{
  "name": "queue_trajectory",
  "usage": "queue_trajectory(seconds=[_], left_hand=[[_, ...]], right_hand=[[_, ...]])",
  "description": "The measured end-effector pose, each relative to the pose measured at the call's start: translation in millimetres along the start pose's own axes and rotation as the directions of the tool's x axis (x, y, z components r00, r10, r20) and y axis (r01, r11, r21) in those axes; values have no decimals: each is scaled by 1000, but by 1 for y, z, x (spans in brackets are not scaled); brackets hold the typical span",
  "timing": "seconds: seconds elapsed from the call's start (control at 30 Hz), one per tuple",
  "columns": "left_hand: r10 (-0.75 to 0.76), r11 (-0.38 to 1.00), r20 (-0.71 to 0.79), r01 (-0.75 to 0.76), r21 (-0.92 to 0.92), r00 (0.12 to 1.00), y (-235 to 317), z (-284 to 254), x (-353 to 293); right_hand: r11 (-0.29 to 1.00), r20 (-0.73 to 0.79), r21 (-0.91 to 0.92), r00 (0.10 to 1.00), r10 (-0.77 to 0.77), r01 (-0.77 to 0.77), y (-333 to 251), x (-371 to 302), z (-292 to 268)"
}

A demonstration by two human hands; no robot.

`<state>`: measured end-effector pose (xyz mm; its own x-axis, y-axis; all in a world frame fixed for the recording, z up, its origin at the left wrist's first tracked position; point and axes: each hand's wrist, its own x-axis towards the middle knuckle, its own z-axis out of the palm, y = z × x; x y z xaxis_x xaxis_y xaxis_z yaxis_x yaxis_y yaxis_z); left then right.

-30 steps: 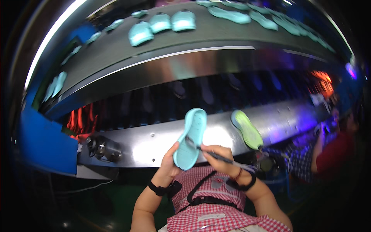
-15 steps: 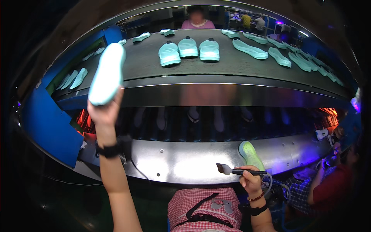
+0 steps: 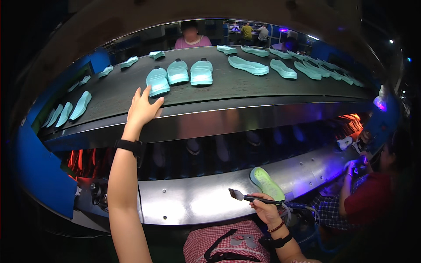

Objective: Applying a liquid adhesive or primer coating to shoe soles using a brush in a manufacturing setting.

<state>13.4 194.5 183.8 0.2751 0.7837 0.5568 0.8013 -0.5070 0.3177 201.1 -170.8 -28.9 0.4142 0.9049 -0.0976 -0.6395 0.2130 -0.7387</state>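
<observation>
Up at the belt (image 3: 118,90) in the head view, left hand (image 3: 144,107) is spread wide and empty; fingertips at the near edge of a pale-teal sole (image 3: 158,82), contact unclear; two more teal soles (image 3: 177,72) just right of that sole, another teal sole (image 3: 81,106) farther left of the hand. Well below and right, right hand (image 3: 266,209) is closed around a black-handled brush (image 3: 248,198), bristles pointing left; yellow-green sole (image 3: 268,185) just beyond it on the metal ledge (image 3: 197,195).
</observation>
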Motion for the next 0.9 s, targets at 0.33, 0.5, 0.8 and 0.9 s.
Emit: queue_trajectory(seconds=[0.33,0.5,0.8,0.9], left_hand=[[126,769,-392,-340,-541,911,-32,-5,-33],[-291,-147,238,203,-968,927,-37,-26,-106],[309,-543,593,649,-533,744,-53,58,-277],[314,-489,734,765,-419,603,-7,87,-312]], right_hand=[[997,-55,-71,998,-43,39,-8,-6,-21],[995,-90,-77,994,-65,58,-13,3,-18],[999,-21,-44,999,-25,24,-17,17,-9],[999,37,-35,999,7,-6,-8,14,5]])
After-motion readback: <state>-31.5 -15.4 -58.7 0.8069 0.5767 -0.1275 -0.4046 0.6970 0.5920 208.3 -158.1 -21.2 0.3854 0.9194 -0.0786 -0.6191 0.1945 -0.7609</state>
